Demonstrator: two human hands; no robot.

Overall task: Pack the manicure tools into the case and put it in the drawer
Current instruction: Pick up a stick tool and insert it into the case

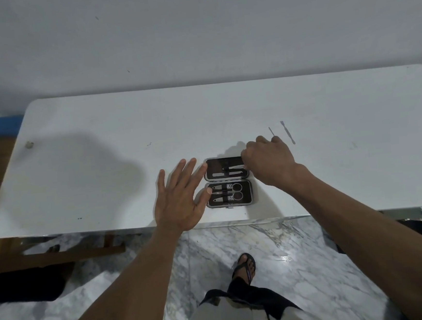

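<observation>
Near the desk's (101, 123) front edge: black hinged case (228, 181), lying open, steel tools strapped inside both halves. Two thin metal tools (287, 132) loose beyond, toward the right rear. Left hand (180, 197) spread flat, fingertips touching the case's left side. Right hand (268, 159) curled over upper half, pinching a tool; grip partly hidden.
</observation>
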